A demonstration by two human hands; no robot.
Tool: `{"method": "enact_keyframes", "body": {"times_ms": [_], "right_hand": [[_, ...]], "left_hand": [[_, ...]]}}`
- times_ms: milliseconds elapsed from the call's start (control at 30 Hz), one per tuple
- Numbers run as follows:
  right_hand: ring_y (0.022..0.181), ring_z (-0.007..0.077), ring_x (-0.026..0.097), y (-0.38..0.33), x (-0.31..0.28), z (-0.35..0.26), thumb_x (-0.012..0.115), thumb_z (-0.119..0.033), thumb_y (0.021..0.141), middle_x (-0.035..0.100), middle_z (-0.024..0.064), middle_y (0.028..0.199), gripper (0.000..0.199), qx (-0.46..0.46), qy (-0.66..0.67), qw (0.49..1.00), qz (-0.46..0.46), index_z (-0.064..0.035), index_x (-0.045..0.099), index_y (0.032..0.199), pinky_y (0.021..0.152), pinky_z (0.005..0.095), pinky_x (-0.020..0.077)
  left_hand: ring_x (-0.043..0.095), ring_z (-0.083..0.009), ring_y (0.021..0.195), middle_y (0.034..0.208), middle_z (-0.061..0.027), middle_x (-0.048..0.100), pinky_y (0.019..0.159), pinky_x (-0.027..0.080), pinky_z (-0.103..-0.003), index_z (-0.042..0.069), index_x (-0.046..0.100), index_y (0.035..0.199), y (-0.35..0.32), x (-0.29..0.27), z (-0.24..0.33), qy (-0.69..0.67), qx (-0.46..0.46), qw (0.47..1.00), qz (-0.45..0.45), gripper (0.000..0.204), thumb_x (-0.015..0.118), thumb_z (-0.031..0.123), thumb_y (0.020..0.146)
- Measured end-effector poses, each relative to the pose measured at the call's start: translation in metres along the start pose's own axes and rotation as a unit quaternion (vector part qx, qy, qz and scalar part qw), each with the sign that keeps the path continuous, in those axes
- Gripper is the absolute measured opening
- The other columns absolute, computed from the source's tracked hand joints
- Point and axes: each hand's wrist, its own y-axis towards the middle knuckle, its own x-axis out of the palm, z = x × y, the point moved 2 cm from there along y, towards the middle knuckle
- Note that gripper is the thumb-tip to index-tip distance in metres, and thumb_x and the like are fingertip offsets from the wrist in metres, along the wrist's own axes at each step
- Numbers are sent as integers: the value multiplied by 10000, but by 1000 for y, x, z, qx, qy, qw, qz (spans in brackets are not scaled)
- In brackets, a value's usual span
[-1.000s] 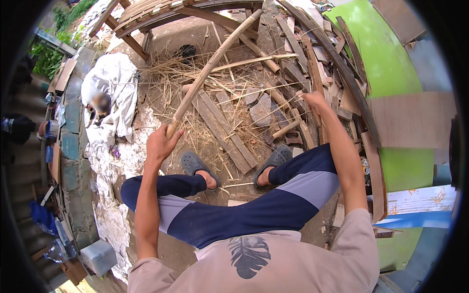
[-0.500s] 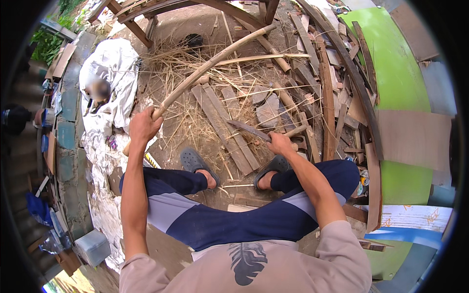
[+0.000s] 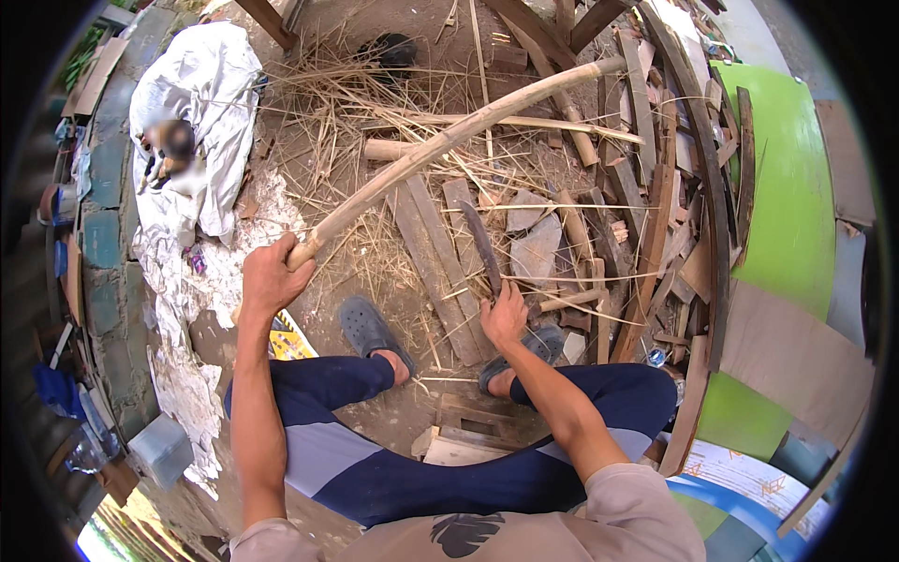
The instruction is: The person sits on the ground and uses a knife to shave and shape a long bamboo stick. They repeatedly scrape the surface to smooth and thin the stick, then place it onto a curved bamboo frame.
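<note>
My left hand [image 3: 273, 279] is closed around the near end of a long, slightly bent bamboo pole [image 3: 459, 131]. From there the pole slants up and away to the right, across the scattered strips. My right hand [image 3: 506, 317] grips a machete [image 3: 481, 245] by its handle, which my fingers hide. Its dark blade points away and a little to the left, below the pole and apart from it. Beneath the blade lie worn wooden boards [image 3: 431, 262], with a broken concrete slab [image 3: 536, 251] just to the right.
Thin bamboo strips [image 3: 337, 112] litter the ground ahead. A white cloth [image 3: 206, 84] lies at the left beside a low block wall [image 3: 105, 234]. Long timber beams [image 3: 698, 159] and scrap wood line the right, before a green panel [image 3: 782, 159]. Wooden legs [image 3: 270, 21] stand at the far edge.
The machete has swung from pointing left to pointing away from me, and my right hand has shifted left. The view has also shifted, with the pole still in my left hand.
</note>
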Motion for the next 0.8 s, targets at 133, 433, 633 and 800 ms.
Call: {"method": "enact_keyframes", "body": {"times_ms": [133, 433, 633, 800], "right_hand": [[1055, 299, 617, 33, -59, -31, 597, -374, 963, 587, 156, 1271, 590, 254, 480, 828, -138, 3, 430, 1386, 891, 428, 494], [1138, 261, 557, 115, -427, -117, 495, -411, 1025, 586, 129, 1284, 503, 279, 750, 599, -38, -58, 407, 1371, 955, 471, 480], [936, 230, 650, 65, -551, -202, 515, -293, 1027, 653, 106, 1149, 262, 311, 718, 614, -107, -69, 535, 1161, 756, 385, 575], [841, 212, 669, 39, -581, -259, 529, -268, 1022, 649, 73, 1053, 220, 317, 733, 600, -53, -65, 563, 1102, 686, 354, 605]], "left_hand": [[617, -390, 599, 612, -186, 594, 557, 485, -451, 59, 562, 729, -12, 11, 2, -60, 8, 998, -1, 281, 729, 284, 716], [593, -369, 514, 527, -164, 554, 486, 453, -435, 55, 556, 623, -127, -167, 54, -120, 37, 990, -63, 500, 803, 479, 723], [592, -362, 532, 545, -145, 561, 503, 442, -448, 61, 623, 673, -214, -297, -4, -41, 11, 999, -33, 470, 751, 499, 784], [633, -324, 1014, 1007, -177, 683, 899, 442, -448, 72, 681, 1044, -217, -384, -57, 18, -152, 986, 67, 479, 689, 503, 836]]}}
